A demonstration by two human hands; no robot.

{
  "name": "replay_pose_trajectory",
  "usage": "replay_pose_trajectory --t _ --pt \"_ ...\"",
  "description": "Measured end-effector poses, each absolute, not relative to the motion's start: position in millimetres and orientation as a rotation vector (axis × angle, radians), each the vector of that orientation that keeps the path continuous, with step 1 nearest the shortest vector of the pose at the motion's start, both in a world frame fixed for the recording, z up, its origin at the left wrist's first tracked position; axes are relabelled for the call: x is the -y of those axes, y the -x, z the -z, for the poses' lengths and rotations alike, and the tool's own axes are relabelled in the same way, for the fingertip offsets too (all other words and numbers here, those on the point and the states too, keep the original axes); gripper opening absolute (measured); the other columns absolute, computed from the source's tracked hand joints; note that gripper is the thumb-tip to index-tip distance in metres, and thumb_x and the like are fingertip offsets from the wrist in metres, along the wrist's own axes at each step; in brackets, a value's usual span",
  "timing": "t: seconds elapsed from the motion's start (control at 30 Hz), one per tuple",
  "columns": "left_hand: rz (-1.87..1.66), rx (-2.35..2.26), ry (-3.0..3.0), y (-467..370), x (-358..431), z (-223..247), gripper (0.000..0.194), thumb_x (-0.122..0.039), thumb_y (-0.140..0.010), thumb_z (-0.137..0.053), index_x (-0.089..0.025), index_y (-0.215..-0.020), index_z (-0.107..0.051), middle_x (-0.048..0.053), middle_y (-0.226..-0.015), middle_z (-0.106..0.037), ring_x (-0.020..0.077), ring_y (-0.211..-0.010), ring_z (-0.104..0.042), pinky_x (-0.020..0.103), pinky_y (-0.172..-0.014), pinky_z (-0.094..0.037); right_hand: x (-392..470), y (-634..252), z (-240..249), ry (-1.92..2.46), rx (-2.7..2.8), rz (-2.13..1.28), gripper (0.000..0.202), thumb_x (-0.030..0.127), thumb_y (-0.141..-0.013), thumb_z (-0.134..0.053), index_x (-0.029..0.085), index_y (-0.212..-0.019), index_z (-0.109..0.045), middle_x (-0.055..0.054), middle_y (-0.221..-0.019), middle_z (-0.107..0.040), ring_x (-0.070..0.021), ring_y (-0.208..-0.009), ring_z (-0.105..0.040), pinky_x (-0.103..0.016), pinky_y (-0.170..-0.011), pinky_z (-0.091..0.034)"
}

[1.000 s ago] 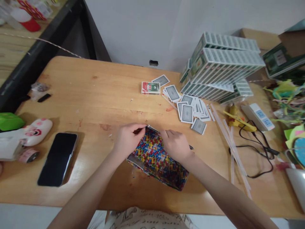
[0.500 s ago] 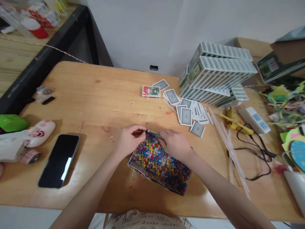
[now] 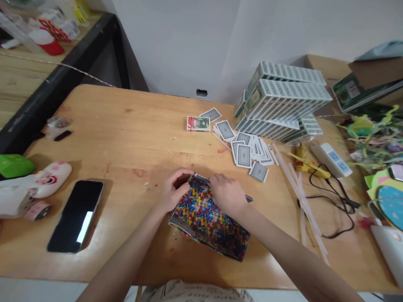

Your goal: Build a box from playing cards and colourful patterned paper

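Observation:
A shallow open box-like piece (image 3: 208,218) with a busy red, blue, yellow and green pattern lies tilted in front of me, grey strips along some edges. My left hand (image 3: 175,191) is closed on its far left corner, thumb inside the wall and fingers behind. My right hand (image 3: 229,195) has its bent fingers pressed on the far wall, partly hiding it. Beyond it are loose playing cards (image 3: 244,156), face down with grey backs, and a red and green card box (image 3: 198,123).
Stacked card packs (image 3: 288,100) stand at the back right. Glue sticks (image 3: 304,201), a yellow glue gun (image 3: 307,161) and a power strip (image 3: 332,159) with a black cable lie right. A phone (image 3: 75,216) and a white plush toy (image 3: 47,180) are left.
The left thumb has shifted slightly down and left from the far edge. My right fingers have curled more over the far wall. The view has tilted a little.

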State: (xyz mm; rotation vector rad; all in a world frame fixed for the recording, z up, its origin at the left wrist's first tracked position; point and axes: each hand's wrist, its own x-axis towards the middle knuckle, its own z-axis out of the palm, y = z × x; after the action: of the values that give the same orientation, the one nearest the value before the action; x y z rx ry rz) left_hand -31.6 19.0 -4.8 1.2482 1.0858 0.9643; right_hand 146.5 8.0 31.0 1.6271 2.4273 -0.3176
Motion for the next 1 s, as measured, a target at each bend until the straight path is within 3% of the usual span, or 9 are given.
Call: replay_pose_trajectory --t 0.17,0.37,0.5,0.77,1.0 --pt "-0.978 -1.144 -1.204 36 -12 0 0.028 -0.017 -0.068 -0.059 -0.019 -0.096 -0.059 0.005 -0.103 -0.059 0.0203 -0.100 -0.056 0.035 -0.091 -0.042 -8 -147 -33 -1.604 -2.380 0.338 0.016 0.011 -0.085 -0.038 0.016 -0.090 -0.053 -0.009 -0.089 -0.061 -0.0193 -0.083 -0.056 -0.027 -0.060 -0.039" --pt "-0.961 -1.179 -1.313 32 -22 -1 0.015 -0.014 -0.065 -0.055 -0.018 -0.078 -0.060 0.002 -0.085 -0.058 0.0155 -0.084 -0.057 0.029 -0.079 -0.046 -6 -147 -33 -1.586 -2.452 0.323 0.016 0.009 -0.082 -0.040 0.016 -0.087 -0.054 -0.009 -0.087 -0.062 -0.0194 -0.081 -0.056 -0.027 -0.058 -0.037" --pt "-0.939 -1.283 -1.206 28 -22 1 0.013 -0.018 -0.065 -0.056 -0.019 -0.076 -0.062 0.002 -0.084 -0.063 0.0163 -0.082 -0.059 0.031 -0.079 -0.046 -6 -147 -31 -1.618 -2.471 0.305 0.017 0.011 -0.085 -0.038 0.016 -0.086 -0.054 -0.009 -0.085 -0.062 -0.0194 -0.080 -0.057 -0.027 -0.056 -0.035" --pt "-0.926 -1.183 -1.291 33 -26 1 0.017 -0.017 -0.066 -0.059 -0.021 -0.079 -0.070 0.004 -0.092 -0.058 0.0177 -0.090 -0.057 0.036 -0.084 -0.044 -6 -148 -29 -1.610 -2.481 0.314 0.017 0.008 -0.080 -0.040 0.016 -0.085 -0.054 -0.009 -0.083 -0.062 -0.0194 -0.079 -0.056 -0.027 -0.056 -0.034" --pt "-0.724 -0.892 -1.420 45 -41 -5 0.020 -0.016 -0.071 -0.061 -0.022 -0.088 -0.070 0.008 -0.116 -0.057 0.0231 -0.117 -0.047 0.045 -0.101 -0.033 -4 -149 -28 -1.571 -2.527 0.316 0.015 0.007 -0.078 -0.042 0.016 -0.084 -0.053 -0.008 -0.082 -0.061 -0.0188 -0.079 -0.055 -0.026 -0.057 -0.035"
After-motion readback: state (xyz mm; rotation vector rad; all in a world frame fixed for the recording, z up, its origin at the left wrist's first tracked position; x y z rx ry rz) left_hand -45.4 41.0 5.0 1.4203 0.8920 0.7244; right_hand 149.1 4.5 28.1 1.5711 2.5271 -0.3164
